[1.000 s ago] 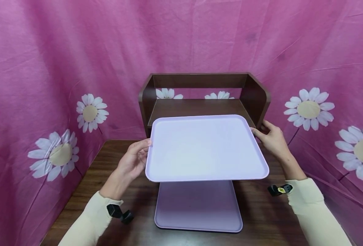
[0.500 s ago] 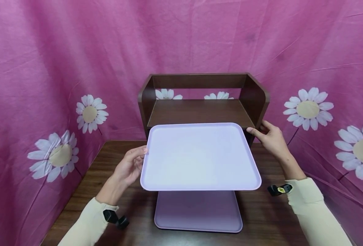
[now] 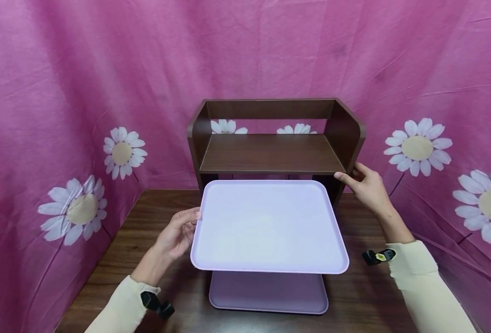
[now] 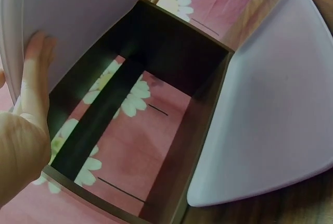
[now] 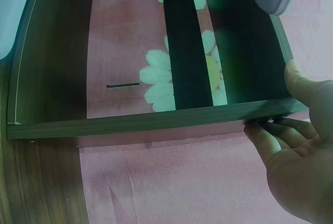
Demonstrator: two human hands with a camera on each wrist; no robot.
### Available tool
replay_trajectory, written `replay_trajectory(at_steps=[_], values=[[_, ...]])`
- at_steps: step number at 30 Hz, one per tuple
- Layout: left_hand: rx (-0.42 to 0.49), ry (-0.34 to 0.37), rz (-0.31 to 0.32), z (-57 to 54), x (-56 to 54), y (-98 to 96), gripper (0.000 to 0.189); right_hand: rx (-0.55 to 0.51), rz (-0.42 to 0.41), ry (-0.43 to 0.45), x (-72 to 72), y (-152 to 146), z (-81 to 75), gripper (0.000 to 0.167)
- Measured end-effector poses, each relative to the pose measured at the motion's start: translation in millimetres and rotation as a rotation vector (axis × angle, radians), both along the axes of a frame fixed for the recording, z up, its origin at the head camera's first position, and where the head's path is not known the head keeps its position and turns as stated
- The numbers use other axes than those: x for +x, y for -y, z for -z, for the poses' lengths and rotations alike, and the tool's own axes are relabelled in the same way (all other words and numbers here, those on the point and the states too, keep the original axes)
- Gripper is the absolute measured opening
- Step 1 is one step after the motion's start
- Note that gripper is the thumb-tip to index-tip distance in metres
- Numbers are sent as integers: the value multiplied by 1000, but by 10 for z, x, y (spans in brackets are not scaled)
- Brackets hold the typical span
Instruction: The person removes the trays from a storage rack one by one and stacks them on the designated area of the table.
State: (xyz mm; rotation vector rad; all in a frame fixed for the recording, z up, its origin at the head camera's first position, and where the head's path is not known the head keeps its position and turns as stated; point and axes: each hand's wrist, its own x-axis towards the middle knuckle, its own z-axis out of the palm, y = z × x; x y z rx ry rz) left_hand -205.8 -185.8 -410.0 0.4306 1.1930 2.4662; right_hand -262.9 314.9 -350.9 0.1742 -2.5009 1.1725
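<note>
My left hand [image 3: 178,233] holds a pale purple tray [image 3: 270,226] by its left edge, thumb at the rim and fingers spread against the underside, as the left wrist view shows. The tray is raised in front of a dark brown wooden shelf [image 3: 272,155], its near side tipped down. A second purple tray [image 3: 268,293] lies on the table below, partly covered by the raised one. At the shelf's right side, my right hand [image 3: 368,187] grips the panel, thumb on the front edge and fingers around the outside, plain in the right wrist view.
The shelf has an upper level with a back rail and an open lower compartment [image 4: 166,135]. It stands at the back of a dark wood table [image 3: 162,203]. Behind and at both sides hangs a pink curtain [image 3: 270,51] with white daisies.
The raised tray has come down and toward me, slightly leftward, uncovering the shelf's front edge. My left hand has moved with it. The right hand stays on the shelf's side.
</note>
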Motion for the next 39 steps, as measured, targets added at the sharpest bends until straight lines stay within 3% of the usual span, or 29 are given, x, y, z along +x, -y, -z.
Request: replay_trajectory(at_steps=[24, 39], values=[[-87, 21, 20, 432, 114, -40, 43, -39, -20, 39, -1, 5, 5, 64], [-79, 44, 51, 715, 198, -59, 44, -44, -21, 32, -1, -12, 23, 65]])
